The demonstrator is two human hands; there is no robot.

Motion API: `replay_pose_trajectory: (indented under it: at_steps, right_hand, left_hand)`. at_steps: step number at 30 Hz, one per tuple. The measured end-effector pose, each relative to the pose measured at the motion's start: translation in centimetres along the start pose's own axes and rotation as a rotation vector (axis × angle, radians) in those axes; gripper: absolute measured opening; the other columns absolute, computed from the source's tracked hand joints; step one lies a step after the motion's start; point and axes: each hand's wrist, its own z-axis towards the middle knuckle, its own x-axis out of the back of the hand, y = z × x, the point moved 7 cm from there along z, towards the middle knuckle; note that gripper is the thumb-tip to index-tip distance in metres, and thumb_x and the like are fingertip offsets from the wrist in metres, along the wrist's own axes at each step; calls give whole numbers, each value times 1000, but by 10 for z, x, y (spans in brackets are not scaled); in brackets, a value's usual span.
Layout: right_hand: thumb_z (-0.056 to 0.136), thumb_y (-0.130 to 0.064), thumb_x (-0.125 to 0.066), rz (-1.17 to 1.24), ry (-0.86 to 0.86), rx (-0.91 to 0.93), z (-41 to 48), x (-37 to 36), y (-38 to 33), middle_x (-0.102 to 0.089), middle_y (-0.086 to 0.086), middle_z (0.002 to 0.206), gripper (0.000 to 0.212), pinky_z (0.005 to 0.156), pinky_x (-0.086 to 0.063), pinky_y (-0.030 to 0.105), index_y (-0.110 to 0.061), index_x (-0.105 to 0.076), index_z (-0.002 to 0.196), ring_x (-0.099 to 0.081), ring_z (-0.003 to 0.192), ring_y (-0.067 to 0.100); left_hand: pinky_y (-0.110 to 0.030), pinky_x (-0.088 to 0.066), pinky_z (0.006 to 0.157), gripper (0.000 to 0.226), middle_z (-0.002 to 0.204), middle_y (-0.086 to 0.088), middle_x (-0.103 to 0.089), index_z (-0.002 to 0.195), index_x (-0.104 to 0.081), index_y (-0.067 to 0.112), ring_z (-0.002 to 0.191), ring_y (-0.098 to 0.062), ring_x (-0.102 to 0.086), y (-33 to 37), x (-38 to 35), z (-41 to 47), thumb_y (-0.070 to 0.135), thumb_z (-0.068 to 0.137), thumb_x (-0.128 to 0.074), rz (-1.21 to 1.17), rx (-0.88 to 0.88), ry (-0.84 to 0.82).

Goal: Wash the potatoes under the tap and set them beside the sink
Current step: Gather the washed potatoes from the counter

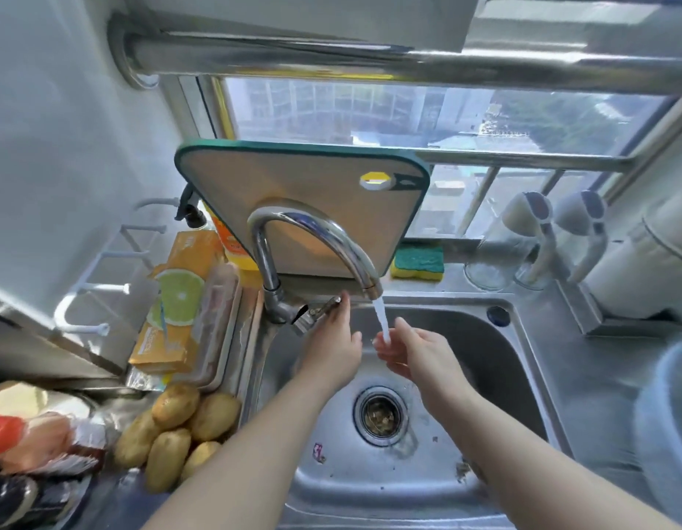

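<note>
Several brown potatoes [178, 430] lie in a heap on the counter left of the steel sink [496, 380]. Water runs from the curved chrome tap [316, 239] into the basin. My left hand [332, 346] reaches up to the tap's lever handle [320, 311], its fingertips touching the lever's end. My right hand [412, 353] is cupped under the stream with its fingers relaxed, and it holds nothing. Neither hand has a potato.
A green-edged cutting board [301, 193] leans behind the tap. An orange box [175, 300] and trays lie left of the sink, above the potatoes. A green and yellow sponge [418, 262] sits on the back ledge. A drain strainer [381, 413] is in the basin.
</note>
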Motion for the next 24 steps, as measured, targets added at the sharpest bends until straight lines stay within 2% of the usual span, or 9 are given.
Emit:
replay_pose_trajectory:
  at_steps: [4,8,12,13,15,18,20,22,24]
  right_hand:
    - [100,-27,-42,-12,-16,-14,-2,0,-1,-71,8,81,40,78,-50,33,-5,-70,81,-63,78,19]
    - [100,-27,-43,-15,-25,-15,-2,4,0,-71,8,80,37,79,-51,34,-8,-68,82,-64,77,20]
    - [100,-28,-43,-42,-39,-36,-6,5,3,-71,7,82,36,80,-49,34,-9,-69,83,-64,78,19]
    - [99,-28,-44,-42,-42,-45,-6,6,4,-71,7,83,35,78,-49,33,-8,-69,85,-64,77,18]
    - [98,-27,-46,-78,-60,-52,-7,6,8,-71,7,86,31,75,-48,31,-9,-69,87,-63,77,17]
    - [89,-24,-61,-377,-105,43,-12,8,14,-69,2,80,14,68,-46,25,-14,-66,81,-59,70,12]
    - [79,-12,-65,-756,-103,150,-15,9,20,-54,-4,62,21,54,-36,17,-18,-51,64,-49,60,12]
    - [72,0,-54,-1034,-139,193,-19,5,33,-45,-2,58,31,47,-27,19,-19,-36,56,-45,63,19]
    - [70,0,-48,-1235,-236,179,-22,-1,48,-55,5,67,28,47,-27,19,-21,-39,54,-51,73,24]
  left_hand:
    - [-40,-39,104,65,156,-5,-25,152,-5,23,135,-28,-38,-1,7,4,21,97,-38,-49,2,89]
    - [-40,-45,91,57,137,-13,-51,150,-14,28,116,-32,-54,-5,32,15,23,98,-37,-42,54,143]
    - [-33,-37,99,64,158,0,-19,151,-4,30,135,-25,-37,2,28,-8,23,98,-40,-67,20,44]
    - [-32,-33,104,63,158,3,-16,151,-7,29,139,-22,-32,2,26,-14,22,98,-41,-101,21,35]
    - [-34,-35,108,55,153,1,-30,147,-24,27,134,-20,-38,-2,14,-26,22,97,-46,-126,35,-26]
    - [-30,-47,87,25,113,2,-61,114,-53,26,99,-16,-58,-13,-9,-45,29,90,-57,-49,101,-126]
    - [-28,-43,67,9,86,0,-58,83,-49,22,80,-21,-58,-19,-21,-61,21,85,-57,42,143,-157]
    - [-28,-38,61,24,75,-5,-53,64,-39,18,82,-30,-61,-22,-34,-71,4,80,-49,166,106,-169]
    - [-28,-40,64,26,72,-7,-53,60,-41,16,90,-33,-62,-24,-44,-80,-3,77,-46,233,89,-227]
